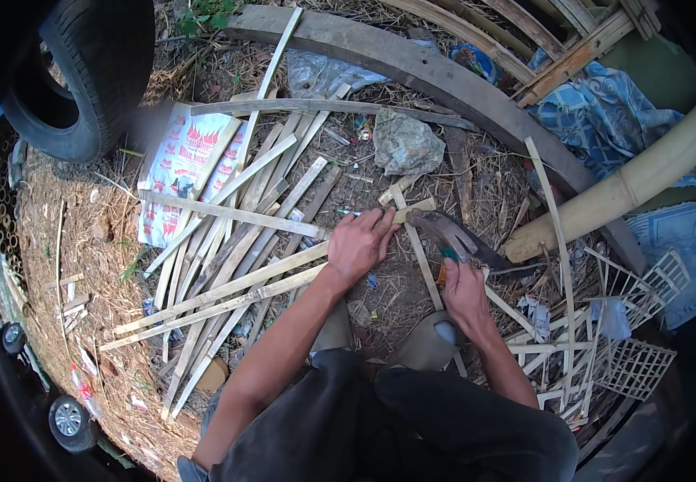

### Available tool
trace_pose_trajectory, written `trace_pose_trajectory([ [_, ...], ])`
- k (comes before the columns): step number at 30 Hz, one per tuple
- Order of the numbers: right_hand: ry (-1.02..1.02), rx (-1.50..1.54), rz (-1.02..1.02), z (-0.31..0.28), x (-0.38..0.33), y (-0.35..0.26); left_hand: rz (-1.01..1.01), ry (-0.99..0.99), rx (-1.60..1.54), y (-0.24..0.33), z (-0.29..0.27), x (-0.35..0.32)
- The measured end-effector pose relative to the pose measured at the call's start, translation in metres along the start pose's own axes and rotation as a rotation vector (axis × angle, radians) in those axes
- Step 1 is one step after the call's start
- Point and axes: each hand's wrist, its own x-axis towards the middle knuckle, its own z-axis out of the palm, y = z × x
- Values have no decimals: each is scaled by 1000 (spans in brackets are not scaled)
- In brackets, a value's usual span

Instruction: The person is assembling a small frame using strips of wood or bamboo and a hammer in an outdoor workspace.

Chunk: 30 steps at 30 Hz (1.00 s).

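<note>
My left hand [358, 245] is closed around a pale bamboo strip [227, 291]. The strip's short end sticks out past my fingers toward the blade, and its long end runs down to the left. A second bamboo strip [207, 310] lies just below it, partly behind my wrist. My right hand [467, 296] grips a machete with a dark, curved blade [443, 231]; something green shows beside my fingers, and most of the handle is hidden. The blade lies close to the strip's end; whether they touch, I cannot tell. Another slat [419, 255] passes upright between my hands.
Many split bamboo strips [264, 205] are piled at left, over a printed white sack [179, 173]. Beyond are a stone [409, 143] and a long curved beam [380, 50]. A tyre [83, 88] stands far left. At right lie a bamboo pole [629, 181] and lattice pieces [636, 368].
</note>
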Motion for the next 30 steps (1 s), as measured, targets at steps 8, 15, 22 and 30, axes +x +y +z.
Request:
trace_pose_trajectory([
  [8,133,81,-225,3,-1,17,11,22,-15,-3,4,6],
  [15,253,243,-347,-3,-15,7,-7,-24,-9,-3,2,3],
  [22,220,273,-236,14,-21,38,3,13,-16,-1,7,4],
  [30,419,386,-199,-5,9,-2,5,-1,12,-4,1,-1],
])
